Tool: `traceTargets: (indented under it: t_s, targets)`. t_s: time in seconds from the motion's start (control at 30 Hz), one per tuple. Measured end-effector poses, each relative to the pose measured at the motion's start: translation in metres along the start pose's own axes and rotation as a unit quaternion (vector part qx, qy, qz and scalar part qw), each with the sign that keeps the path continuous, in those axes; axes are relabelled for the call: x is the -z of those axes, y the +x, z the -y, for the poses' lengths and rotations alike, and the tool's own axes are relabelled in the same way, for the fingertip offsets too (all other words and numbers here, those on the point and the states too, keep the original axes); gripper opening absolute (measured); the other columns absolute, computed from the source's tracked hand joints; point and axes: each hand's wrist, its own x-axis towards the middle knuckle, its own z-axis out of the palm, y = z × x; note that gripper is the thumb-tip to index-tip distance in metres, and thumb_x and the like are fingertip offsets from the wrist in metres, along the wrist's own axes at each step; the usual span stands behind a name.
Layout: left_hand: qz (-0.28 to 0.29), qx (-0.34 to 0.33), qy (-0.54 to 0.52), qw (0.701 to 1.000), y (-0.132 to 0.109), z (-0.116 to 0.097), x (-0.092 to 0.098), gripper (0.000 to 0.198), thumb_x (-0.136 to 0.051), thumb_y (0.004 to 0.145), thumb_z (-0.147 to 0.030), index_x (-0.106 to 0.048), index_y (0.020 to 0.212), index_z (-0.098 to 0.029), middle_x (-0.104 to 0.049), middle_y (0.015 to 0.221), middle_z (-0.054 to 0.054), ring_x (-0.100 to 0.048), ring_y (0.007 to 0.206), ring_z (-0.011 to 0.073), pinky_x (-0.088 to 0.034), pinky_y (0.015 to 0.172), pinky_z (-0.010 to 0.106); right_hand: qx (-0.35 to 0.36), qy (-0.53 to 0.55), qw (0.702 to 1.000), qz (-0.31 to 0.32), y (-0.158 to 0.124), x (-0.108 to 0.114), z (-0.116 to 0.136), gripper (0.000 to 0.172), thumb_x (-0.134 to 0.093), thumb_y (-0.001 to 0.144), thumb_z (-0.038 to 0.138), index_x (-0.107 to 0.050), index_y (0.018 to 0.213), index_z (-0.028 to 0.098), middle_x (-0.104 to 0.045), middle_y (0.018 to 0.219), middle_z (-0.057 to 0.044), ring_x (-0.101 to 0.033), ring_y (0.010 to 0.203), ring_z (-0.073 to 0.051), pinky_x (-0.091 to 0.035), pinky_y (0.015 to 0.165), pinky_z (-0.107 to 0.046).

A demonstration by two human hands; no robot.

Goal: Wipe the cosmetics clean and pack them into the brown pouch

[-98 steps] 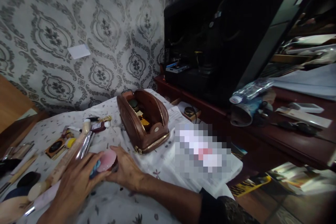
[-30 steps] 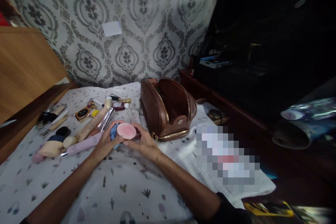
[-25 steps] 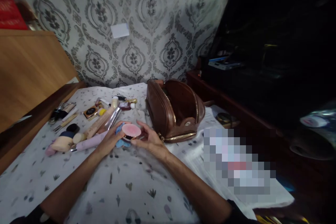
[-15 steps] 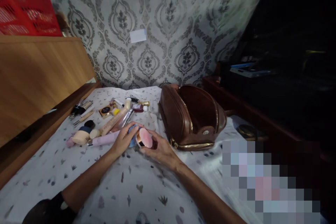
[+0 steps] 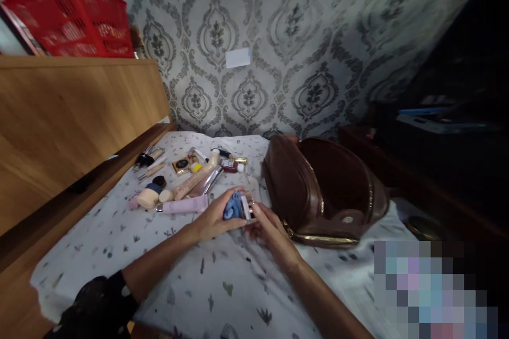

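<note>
My left hand (image 5: 217, 216) is closed around a crumpled blue cloth (image 5: 232, 208), pressing it against a small cosmetic jar (image 5: 247, 206) with a clear and rose-gold side. The fingertips of my right hand (image 5: 274, 229) grip the jar from the right; its underside and far side are hidden. Just left of my left hand lies a lilac squeeze tube (image 5: 183, 205). Behind my hands are a long beige tube (image 5: 194, 180), a silvery tube (image 5: 212, 180) and a dark red bottle (image 5: 229, 166). To the right stands a brown leather toiletry bag (image 5: 292, 185), unzipped and gaping.
More makeup lies at the left: a beige bottle with a blue cap (image 5: 148, 197), a gold-edged compact (image 5: 182, 165) and several slim items. A wooden panel (image 5: 87, 95) borders the left side, with a red basket (image 5: 91, 21) above. The patterned sheet (image 5: 191, 275) has folds.
The jar has turned in my hands, so its pink top no longer faces me and its side shows. The whole view has swung left, shifting everything rightward.
</note>
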Motion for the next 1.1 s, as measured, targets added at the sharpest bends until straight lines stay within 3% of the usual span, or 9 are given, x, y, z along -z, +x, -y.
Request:
traceTargets:
  t_s: [0.2,0.33,0.43,0.57,0.63,0.8,0.87,0.97,1.1]
  targets:
    - [-0.033,0.015,-0.064,0.997,0.003,-0.005,0.004,0.063,-0.069,0.083,-0.049,-0.056,0.137,-0.019,-0.066,0.127,0.009,-0.057,0.124,0.0291,-0.046,0.105,0.039,0.029,-0.016,0.999,-0.033,0.001,0.002,0.001,0.057,-0.074,0.074,0.062,-0.067,0.112,0.019,-0.066,0.089,-0.005,-0.058,0.072,-0.017,-0.045,0.055,-0.026]
    - [-0.071,0.034,-0.107,0.991,0.007,-0.009,0.000,0.063,-0.069,0.081,-0.057,-0.062,0.130,-0.018,-0.068,0.122,0.009,-0.061,0.116,0.0282,-0.050,0.097,0.036,0.062,-0.032,0.997,-0.026,0.000,0.000,0.010,0.060,-0.081,0.069,0.055,-0.065,0.114,0.019,-0.069,0.108,-0.009,-0.064,0.095,-0.022,-0.054,0.078,-0.032]
    - [-0.080,0.056,-0.136,0.986,0.011,-0.016,-0.005,0.065,-0.068,0.078,-0.064,-0.065,0.125,-0.018,-0.071,0.103,0.007,-0.066,0.085,0.0208,-0.055,0.073,0.029,0.103,-0.047,0.992,-0.048,-0.001,-0.002,0.020,0.062,-0.085,0.066,0.048,-0.061,0.116,0.021,-0.068,0.112,-0.009,-0.064,0.102,-0.024,-0.052,0.091,-0.039]
    - [-0.053,0.074,-0.156,0.984,0.017,-0.031,-0.015,0.070,-0.059,0.080,-0.072,-0.065,0.123,-0.017,-0.062,0.071,0.001,-0.049,0.049,0.0115,-0.043,0.042,0.023,0.176,-0.093,0.976,-0.084,-0.013,0.000,0.043,0.065,-0.086,0.064,0.044,-0.056,0.118,0.022,-0.067,0.113,-0.009,-0.065,0.101,-0.024,-0.054,0.091,-0.041]
    - [-0.047,0.044,-0.142,0.988,0.021,-0.040,-0.020,0.066,-0.055,0.083,-0.071,-0.066,0.119,-0.017,-0.061,0.071,0.001,-0.051,0.053,0.0126,-0.045,0.045,0.023,0.209,-0.115,0.967,-0.091,-0.023,0.004,0.061,0.069,-0.087,0.065,0.043,-0.054,0.122,0.023,-0.066,0.117,-0.009,-0.065,0.104,-0.024,-0.054,0.092,-0.041]
    - [-0.022,-0.090,0.049,0.994,0.040,-0.067,-0.032,0.034,-0.052,0.095,-0.042,-0.066,0.116,-0.019,-0.069,0.098,0.005,-0.063,0.091,0.0200,-0.053,0.086,0.030,0.313,-0.142,0.927,-0.153,-0.040,0.027,0.115,0.069,-0.081,0.071,0.049,-0.051,0.127,0.023,-0.064,0.118,-0.009,-0.064,0.105,-0.022,-0.052,0.093,-0.040]
    - [0.015,-0.185,0.183,0.966,0.051,-0.079,-0.042,0.029,-0.048,0.096,-0.028,-0.064,0.119,-0.019,-0.069,0.105,0.007,-0.062,0.101,0.0224,-0.051,0.093,0.035,0.329,-0.152,0.912,-0.194,-0.038,0.040,0.132,0.066,-0.078,0.072,0.052,-0.052,0.124,0.022,-0.066,0.110,-0.007,-0.065,0.100,-0.021,-0.053,0.091,-0.039]
    - [0.065,-0.311,0.386,0.866,0.067,-0.097,-0.065,0.035,-0.041,0.095,-0.014,-0.059,0.125,-0.014,-0.065,0.120,0.013,-0.054,0.122,0.0264,-0.052,0.096,0.041,0.277,-0.175,0.918,-0.222,-0.025,0.061,0.146,0.064,-0.076,0.071,0.055,-0.054,0.119,0.019,-0.067,0.096,-0.005,-0.066,0.091,-0.021,-0.053,0.086,-0.039]
    - [0.130,-0.280,0.550,0.776,0.079,-0.112,-0.091,0.029,-0.043,0.092,-0.007,-0.060,0.116,-0.007,-0.063,0.120,0.018,-0.053,0.120,0.0289,-0.057,0.077,0.037,0.173,-0.272,0.909,-0.264,-0.008,0.083,0.147,0.062,-0.073,0.069,0.056,-0.056,0.112,0.015,-0.067,0.093,-0.006,-0.066,0.089,-0.021,-0.054,0.082,-0.036]
